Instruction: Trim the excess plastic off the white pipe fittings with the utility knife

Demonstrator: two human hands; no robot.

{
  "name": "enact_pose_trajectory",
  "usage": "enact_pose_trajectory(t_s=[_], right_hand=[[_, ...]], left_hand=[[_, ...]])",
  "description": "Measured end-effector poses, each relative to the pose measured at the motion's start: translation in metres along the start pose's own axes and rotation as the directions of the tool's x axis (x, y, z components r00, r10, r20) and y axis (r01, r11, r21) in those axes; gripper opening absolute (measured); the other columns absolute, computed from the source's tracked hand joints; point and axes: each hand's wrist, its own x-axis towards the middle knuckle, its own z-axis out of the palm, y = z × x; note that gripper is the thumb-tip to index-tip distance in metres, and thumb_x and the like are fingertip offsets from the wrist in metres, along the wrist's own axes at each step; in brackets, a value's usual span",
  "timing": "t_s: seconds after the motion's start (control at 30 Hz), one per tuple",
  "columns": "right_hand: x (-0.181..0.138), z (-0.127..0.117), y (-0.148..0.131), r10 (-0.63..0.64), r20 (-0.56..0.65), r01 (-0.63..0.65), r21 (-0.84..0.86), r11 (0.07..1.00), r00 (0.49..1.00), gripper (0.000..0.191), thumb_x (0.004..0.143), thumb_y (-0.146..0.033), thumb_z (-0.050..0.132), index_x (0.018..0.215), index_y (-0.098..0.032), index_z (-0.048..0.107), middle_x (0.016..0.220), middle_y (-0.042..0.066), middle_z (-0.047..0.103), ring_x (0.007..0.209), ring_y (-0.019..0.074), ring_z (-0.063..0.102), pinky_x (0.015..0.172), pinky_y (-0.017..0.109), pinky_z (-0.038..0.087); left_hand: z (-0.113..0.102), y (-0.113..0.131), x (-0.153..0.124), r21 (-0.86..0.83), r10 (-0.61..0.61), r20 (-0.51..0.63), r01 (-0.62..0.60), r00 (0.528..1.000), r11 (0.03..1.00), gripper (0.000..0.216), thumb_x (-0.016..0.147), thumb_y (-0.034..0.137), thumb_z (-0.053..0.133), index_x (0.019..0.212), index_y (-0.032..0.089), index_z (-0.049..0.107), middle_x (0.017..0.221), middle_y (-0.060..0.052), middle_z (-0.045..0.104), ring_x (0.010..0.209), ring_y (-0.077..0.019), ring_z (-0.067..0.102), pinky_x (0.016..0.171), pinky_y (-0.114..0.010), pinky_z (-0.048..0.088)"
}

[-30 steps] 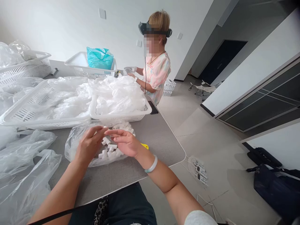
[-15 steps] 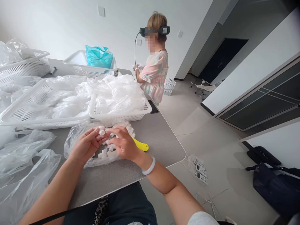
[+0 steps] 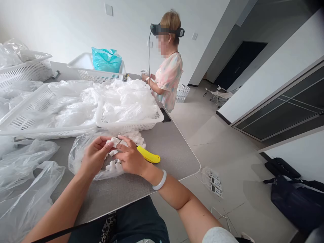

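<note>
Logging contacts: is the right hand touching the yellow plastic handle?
Cannot tell. The head view shows the right hand overlapping the end of the yellow plastic handle, but it may only pass above it.

1 head-worn camera looks down on left hand [image 3: 95, 156], right hand [image 3: 131, 159].
</note>
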Motion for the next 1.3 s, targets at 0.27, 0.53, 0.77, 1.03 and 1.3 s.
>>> enact_pose_trajectory(t_s=[0.27, 0.53, 0.77, 1.03, 1.3], right_hand=[[0.0, -0.01, -0.013, 0.158, 0.071, -0.172, 0.512, 0.841, 0.985, 0.037, 0.088, 0.002, 0.054, 0.079, -0.024, 0.08, 0.13, 0.005, 0.077, 0.161, 0.0191, 0.036, 0.137, 0.042, 0.026], [0.004, -0.001, -0.001, 0.192, 0.076, -0.192, 0.676, 0.711, 0.978, 0.022, 0.092, -0.01, 0.066, 0.081, -0.025, 0.077, 0.098, 0.003, 0.079, 0.145, 0.0202, 0.058, 0.126, 0.038, 0.044], [0.002, 0.003, 0.0, 0.185, -0.057, -0.122, 0.559, 0.82, 0.981, 0.022, 0.099, -0.014, 0.06, 0.103, -0.021, 0.08, 0.131, 0.008, 0.077, 0.15, 0.0197, 0.054, 0.123, 0.036, 0.048], [-0.004, 0.003, 0.019, 0.158, -0.263, -0.11, 0.187, 0.976, 0.952, 0.038, 0.103, -0.014, 0.042, 0.114, -0.022, 0.077, 0.105, 0.008, 0.076, 0.105, 0.0204, 0.07, 0.1, 0.035, 0.06], [0.001, 0.0, 0.015, 0.131, -0.281, -0.137, -0.002, 0.991, 0.951, 0.028, 0.105, -0.029, 0.059, 0.13, -0.022, 0.07, 0.131, 0.013, 0.068, 0.134, 0.0266, 0.055, 0.121, 0.046, 0.047]], left_hand=[[-0.007, -0.001, -0.001, 0.255, 0.264, -0.03, -0.248, 0.964, 0.934, 0.047, 0.072, 0.065, 0.086, 0.091, 0.024, 0.075, 0.075, -0.003, 0.071, 0.063, -0.0179, 0.063, 0.054, -0.027, 0.05], [-0.002, 0.003, -0.003, 0.289, 0.343, -0.079, -0.308, 0.936, 0.906, 0.044, 0.074, 0.064, 0.085, 0.086, 0.024, 0.074, 0.084, -0.003, 0.075, 0.078, -0.0208, 0.069, 0.071, -0.03, 0.057], [0.003, 0.004, -0.004, 0.261, 0.271, -0.128, -0.232, 0.954, 0.937, 0.051, 0.079, 0.062, 0.081, 0.11, 0.023, 0.076, 0.075, 0.0, 0.072, 0.074, -0.0209, 0.07, 0.067, -0.031, 0.057], [-0.022, 0.008, 0.009, 0.199, 0.214, -0.179, -0.178, 0.96, 0.964, 0.051, 0.071, 0.056, 0.091, 0.104, 0.02, 0.076, 0.083, -0.002, 0.074, 0.082, -0.0209, 0.071, 0.076, -0.032, 0.061], [-0.003, 0.017, -0.003, 0.24, 0.33, 0.131, -0.353, 0.935, 0.904, 0.034, 0.07, 0.052, 0.092, 0.087, 0.025, 0.081, 0.092, -0.007, 0.078, 0.082, -0.0233, 0.067, 0.07, -0.034, 0.059]])
